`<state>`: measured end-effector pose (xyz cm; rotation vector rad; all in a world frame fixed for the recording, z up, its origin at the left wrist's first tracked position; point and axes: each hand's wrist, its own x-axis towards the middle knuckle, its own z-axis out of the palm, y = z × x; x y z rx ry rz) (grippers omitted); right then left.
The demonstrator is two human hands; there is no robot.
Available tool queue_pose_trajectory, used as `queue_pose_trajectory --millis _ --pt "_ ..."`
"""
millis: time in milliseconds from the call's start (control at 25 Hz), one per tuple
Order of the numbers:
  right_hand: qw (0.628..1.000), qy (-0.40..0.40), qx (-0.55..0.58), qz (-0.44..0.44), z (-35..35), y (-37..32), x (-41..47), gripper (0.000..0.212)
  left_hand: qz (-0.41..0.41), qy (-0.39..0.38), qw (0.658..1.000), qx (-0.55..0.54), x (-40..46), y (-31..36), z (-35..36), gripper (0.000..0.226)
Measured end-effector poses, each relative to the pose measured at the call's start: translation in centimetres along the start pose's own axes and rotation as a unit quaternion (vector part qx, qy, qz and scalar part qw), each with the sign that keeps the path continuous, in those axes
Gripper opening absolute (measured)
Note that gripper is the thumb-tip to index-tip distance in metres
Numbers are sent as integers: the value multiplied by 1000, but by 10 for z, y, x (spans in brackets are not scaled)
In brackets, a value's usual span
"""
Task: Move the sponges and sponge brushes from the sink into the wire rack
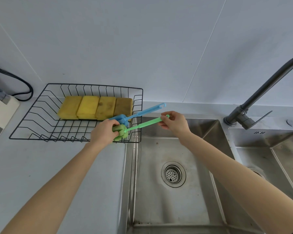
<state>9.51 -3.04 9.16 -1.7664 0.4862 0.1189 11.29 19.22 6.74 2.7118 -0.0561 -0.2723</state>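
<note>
Right now I am holding the green sponge brush [125, 130] with both hands. My left hand [103, 132] is wrapping its fingers [112, 123] around the green foam head, which is sitting at the near right corner of the wire rack [41, 115], just inside its right wall. My right hand [175, 123] is pinching the far end of the green handle between thumb and fingertips, out over the back left corner of the sink [159, 191]. The handle is crossing the rack's right rim at a slant — head low in the rack, tip raised toward the sink side.

Just behind it the blue sponge brush [142, 113] is lying almost parallel, its head inside the rack beside my left hand and its handle sticking out over the rack's right wall, resting on the rim. Whether the two heads are touching I cannot tell.

Four yellow sponges [95, 108] are lying side by side along the back of the rack, the rightmost ones looking darker and stained. The rack is sitting on the grey bench [41, 166], hard up against the sink's left edge.

Nothing is lying in the left basin apart from the drain strainer [173, 174] — a second basin [269, 157] is showing to the right, and a dark faucet [260, 95] is arching up behind it. A black cable [19, 85] is looping at the far left of the bench.
</note>
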Motion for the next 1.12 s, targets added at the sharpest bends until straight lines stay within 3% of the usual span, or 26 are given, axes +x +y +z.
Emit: queue_pose_trajectory --millis 240,720,920,1120 --pt "996 15 -73 -46 2 -3 -3 23 -28 21 999 7 -1 5 1 34" --pt "978 -11 -201 -61 -4 -13 -18 43 21 -93 995 16 -11 6 -15 51" --pt "916 -88 -377 -101 -12 -21 -32 57 18 -79 996 -27 -18 14 -22 53" --pt "848 -76 -504 -142 -26 -47 -39 66 58 3 998 20 -20 41 -50 56"
